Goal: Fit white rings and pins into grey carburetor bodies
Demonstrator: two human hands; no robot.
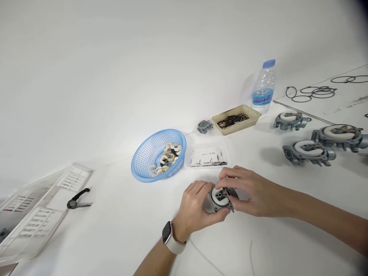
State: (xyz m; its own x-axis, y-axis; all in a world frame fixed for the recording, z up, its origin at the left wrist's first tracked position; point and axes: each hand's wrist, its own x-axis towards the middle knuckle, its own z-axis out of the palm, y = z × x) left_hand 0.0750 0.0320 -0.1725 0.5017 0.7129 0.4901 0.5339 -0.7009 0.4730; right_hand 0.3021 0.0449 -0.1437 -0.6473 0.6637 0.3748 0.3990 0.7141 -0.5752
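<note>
Between my two hands is a small grey metal carburetor body (220,196) with a white ring-shaped float in its round open top. My left hand (198,205) wraps around its left side, thumb along the near edge. At its right side, the fingers and thumb of my right hand (244,191) close in on the top near the float's edge; any small part pinched there is hidden. Just beyond my hands lies a white tray (207,148) with several small metal pins. A blue plastic basket (146,153) to its left holds several white and yellowish floats.
Several carburetor bodies (309,151) stand at the right, another (204,126) at the back. A beige tray (250,121) holds black rubber rings beside a water bottle (263,90). Loose rings (319,92) lie far right. A black tool (79,201) lies beside a white crate (61,195) at left.
</note>
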